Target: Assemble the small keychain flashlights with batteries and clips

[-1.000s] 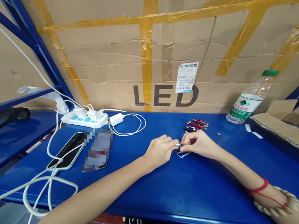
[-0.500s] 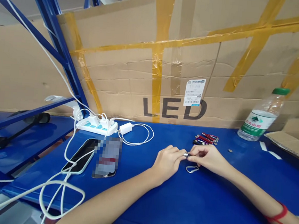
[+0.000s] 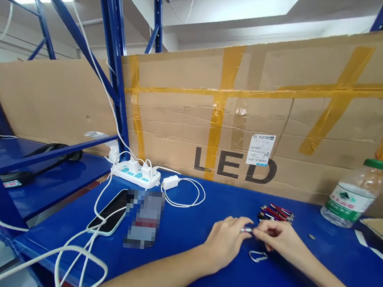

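My left hand [image 3: 225,244] pinches a small silvery metal cylinder [image 3: 246,229] between thumb and fingers. At its right end, the closed fingertips of my right hand [image 3: 279,236] meet it; whether they grip the same piece or a separate small part is hidden. Just below, a silver carabiner [image 3: 258,256] lies on the blue table [image 3: 185,219]. Behind my right hand is a loose pile of slim red, purple and dark metallic tubes [image 3: 276,212], partly covered by the hand. A small round grey disc [image 3: 311,237] rests to the right.
A water bottle [image 3: 353,193] with a green cap stands at the back right, near paper strips [image 3: 372,246]. On the left lie two phones [image 3: 113,212], a white power strip [image 3: 137,174] and tangled white cables [image 3: 83,252]. Cardboard [image 3: 179,124] closes the back.
The camera view has tilted up, so the table sits lower in the picture. Both hands remain together, and more of the silvery cylinder shows between them.
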A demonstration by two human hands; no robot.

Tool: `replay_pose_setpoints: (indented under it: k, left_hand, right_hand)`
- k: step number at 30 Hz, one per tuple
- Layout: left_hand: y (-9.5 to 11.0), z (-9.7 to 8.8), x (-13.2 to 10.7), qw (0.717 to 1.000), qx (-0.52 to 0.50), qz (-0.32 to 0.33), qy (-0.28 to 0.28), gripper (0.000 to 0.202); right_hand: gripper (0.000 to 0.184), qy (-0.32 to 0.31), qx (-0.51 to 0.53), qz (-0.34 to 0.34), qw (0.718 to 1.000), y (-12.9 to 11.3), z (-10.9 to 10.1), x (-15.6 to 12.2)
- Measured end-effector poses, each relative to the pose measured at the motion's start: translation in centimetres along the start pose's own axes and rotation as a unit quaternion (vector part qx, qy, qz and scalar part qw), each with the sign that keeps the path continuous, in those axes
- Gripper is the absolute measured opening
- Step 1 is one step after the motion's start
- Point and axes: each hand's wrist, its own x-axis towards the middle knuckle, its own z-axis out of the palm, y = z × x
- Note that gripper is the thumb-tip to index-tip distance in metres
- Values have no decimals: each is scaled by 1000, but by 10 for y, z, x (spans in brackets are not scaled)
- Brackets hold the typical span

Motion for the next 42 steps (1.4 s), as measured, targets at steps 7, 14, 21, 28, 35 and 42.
replay_pose_setpoints:
  k: [7,14,21,28,35,42]
  left_hand:
    - [3,-5,-2,999,26,0,-29,22]
    - [3,-5,-2,998,22,-24,-45,21]
    - [2,-7,-3,998,-14,-18,-59,27]
    - [1,-7,0,998,-18,-20,-62,25]
    - [-1,-1,0,997,-24,-42,-61,23]
    - [-3,0,0,993,-62,-88,-41,23]
  right_hand:
    - [42,-11,-21,-12,1000,7,5,1]
    - [43,-22,1,1,1000,5,11,1]
    - [40,-39,-2,-3,999,8,6,3]
    - [42,-38,-6,6,999,0,9,-1]
    - [41,-33,-94,-11,995,8,9,0]
    - [43,75,-382,-73,918,-8,11,-4]
